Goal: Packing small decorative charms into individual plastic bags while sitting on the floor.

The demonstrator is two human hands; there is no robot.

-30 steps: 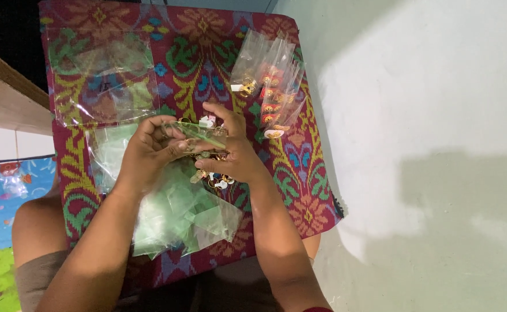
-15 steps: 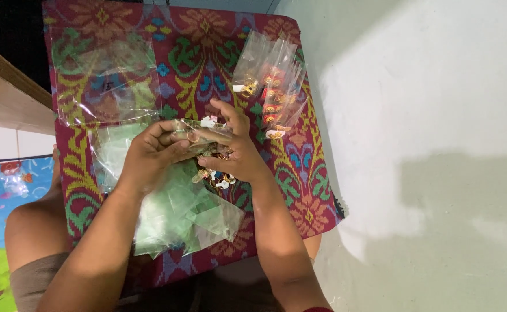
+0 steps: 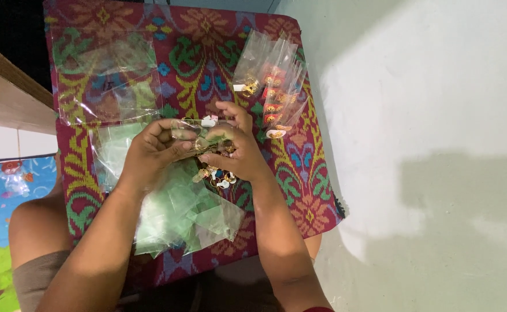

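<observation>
Both hands, left hand (image 3: pixel 149 153) and right hand (image 3: pixel 236 153), grip one small clear bag (image 3: pixel 198 136) at frame centre, above gold trinkets (image 3: pixel 216 176) and green-tinted empty bags (image 3: pixel 178 214) on the patterned cloth (image 3: pixel 207 58)

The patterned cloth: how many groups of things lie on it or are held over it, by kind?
Large clear bag, flat: 1
Heap of greenish small bags: 1
Fan of filled clear packets: 1
Pile of small gold trinkets: 1
Small clear bag held by left hand and right hand: 1
Total: 5
</observation>
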